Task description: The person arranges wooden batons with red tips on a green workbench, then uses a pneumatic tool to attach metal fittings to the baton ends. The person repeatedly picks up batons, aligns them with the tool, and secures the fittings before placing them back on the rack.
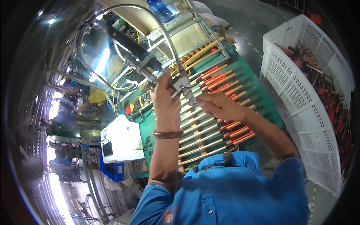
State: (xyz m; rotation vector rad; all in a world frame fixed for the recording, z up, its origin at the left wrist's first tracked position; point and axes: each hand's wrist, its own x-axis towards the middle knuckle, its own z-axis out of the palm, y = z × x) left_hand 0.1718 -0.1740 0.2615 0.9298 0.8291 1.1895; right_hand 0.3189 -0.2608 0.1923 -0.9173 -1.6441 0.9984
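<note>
My left hand [165, 99] is wrapped round a metal tool head [183, 85], from which a grey hose [169, 33] runs up and over. Close by on the right, my right hand [217, 106] has its fingers pinched together at the lower end of that head. Whatever lies between those fingertips is too small to make out. A black cylinder with a metal end [129, 45] slants down toward my left hand. Beneath both hands, wooden sticks with red and black fittings [240, 137] lie in a row on the green tabletop [262, 108].
To the right stands a white slotted crate [300, 101] with many red and black pieces. A white box-shaped device [122, 138] sits on the left, beside a blue bin [112, 168]. A metal-framed shelf [180, 24] with a blue bottle [160, 10] rises at the back.
</note>
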